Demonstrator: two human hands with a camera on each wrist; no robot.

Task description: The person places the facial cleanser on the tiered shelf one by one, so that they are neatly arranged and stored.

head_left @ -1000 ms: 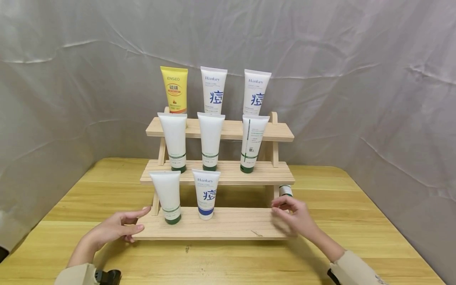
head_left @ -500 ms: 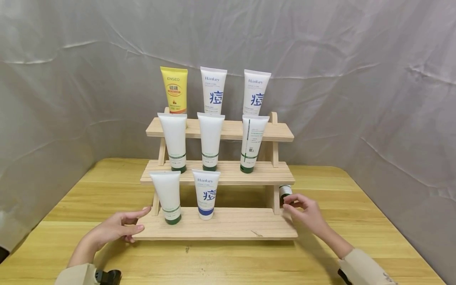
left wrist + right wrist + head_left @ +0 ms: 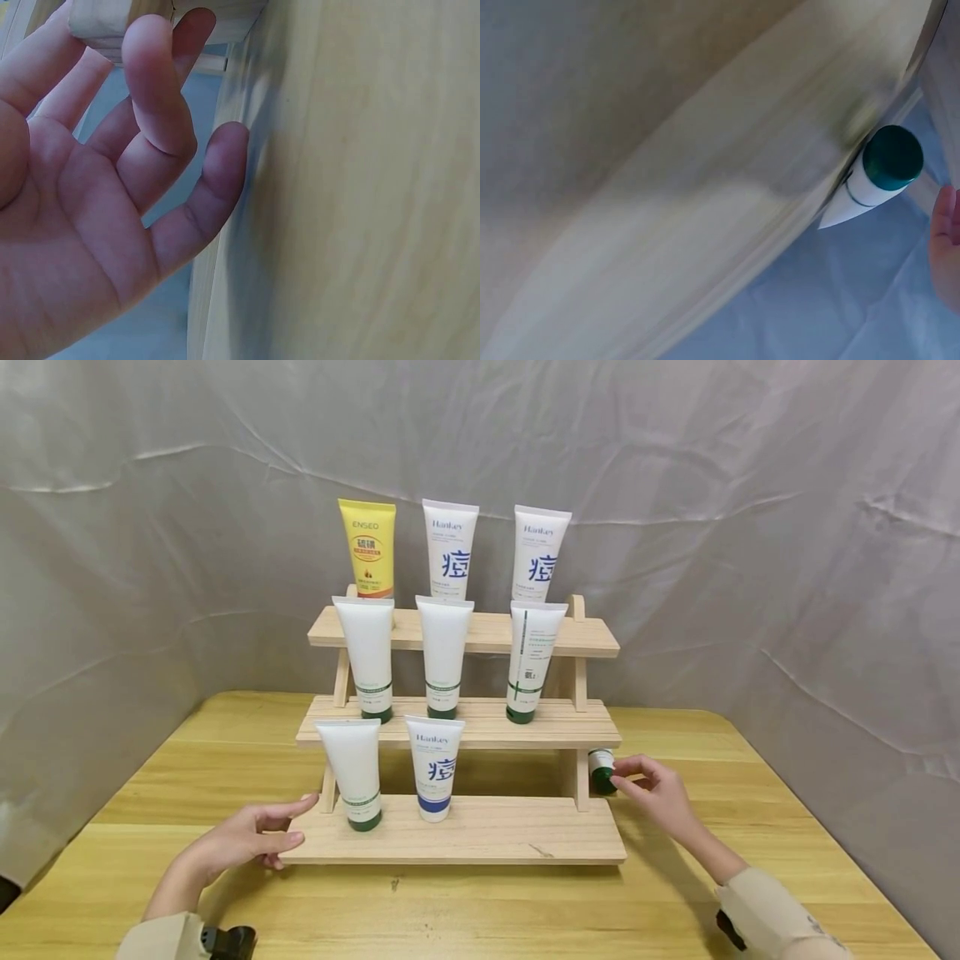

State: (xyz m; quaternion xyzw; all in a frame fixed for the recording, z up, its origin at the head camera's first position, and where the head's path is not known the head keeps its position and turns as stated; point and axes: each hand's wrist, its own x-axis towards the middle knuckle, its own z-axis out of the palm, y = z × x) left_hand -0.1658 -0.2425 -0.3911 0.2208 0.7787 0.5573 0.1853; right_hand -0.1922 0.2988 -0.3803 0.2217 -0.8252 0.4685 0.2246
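Observation:
A three-tier wooden display stand [image 3: 517,835] stands mid-table in the head view. My left hand [image 3: 240,839] holds the left end of its lowest board, thumb and index at the top and other fingers lower. Several of its fingers [image 3: 161,90] curl by the board's end [image 3: 101,22] in the left wrist view. My right hand [image 3: 660,793] is beside the green cap of a white tube [image 3: 602,764] behind the stand's right side, largely hidden. In the right wrist view the green-capped tube [image 3: 892,157] lies left of the right hand [image 3: 946,247], a small gap between them.
On the top tier stand a yellow tube [image 3: 367,547] and two white-and-blue tubes [image 3: 450,543]. Three white tubes with green caps [image 3: 442,652] fill the middle tier. Below are a green-capped tube [image 3: 352,768] and a blue-capped tube [image 3: 433,764]. Grey cloth [image 3: 675,527] surrounds the table.
My right hand has moved right and slightly back, from the lowest board's right end to the tube's green cap. The left hand has stayed on the stand.

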